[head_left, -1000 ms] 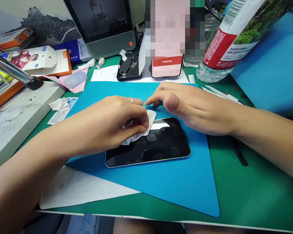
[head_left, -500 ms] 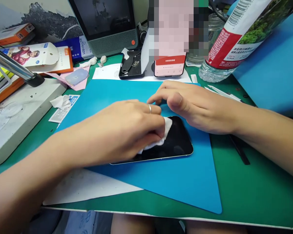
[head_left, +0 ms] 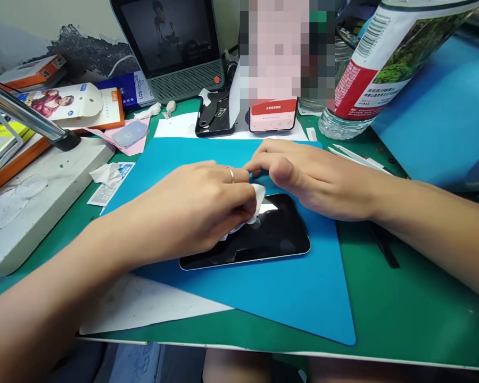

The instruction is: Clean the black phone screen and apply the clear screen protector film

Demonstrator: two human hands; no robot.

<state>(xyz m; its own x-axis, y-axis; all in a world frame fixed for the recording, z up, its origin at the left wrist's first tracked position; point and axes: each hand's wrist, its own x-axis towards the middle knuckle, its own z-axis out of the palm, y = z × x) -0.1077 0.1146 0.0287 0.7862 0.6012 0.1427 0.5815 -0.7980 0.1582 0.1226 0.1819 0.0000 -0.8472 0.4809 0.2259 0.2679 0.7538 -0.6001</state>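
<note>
A black smartphone (head_left: 271, 234) lies face up on a blue mat (head_left: 295, 298). My left hand (head_left: 203, 207), with a ring on one finger, is closed around a crumpled white wipe (head_left: 258, 199) and presses it on the phone's screen. The hand hides the phone's far left part. Just beyond the phone's far right corner, my right hand (head_left: 315, 178) rests over the mat, palm down, fingers stretched and holding nothing. Its fingertips come close to the left hand's knuckles.
A large water bottle (head_left: 367, 80) stands at back right. Behind the mat are a black phone case (head_left: 214, 114), a propped phone (head_left: 273, 114) and a smart display (head_left: 183, 80). A white lamp base (head_left: 56, 197) and boxes (head_left: 72, 103) fill the left. A torn wipe packet (head_left: 115, 189) lies nearby.
My left hand has slid the wipe slightly left and away from me across the screen, uncovering more of the phone. The right hand keeps its pose; the whole view has shifted a little.
</note>
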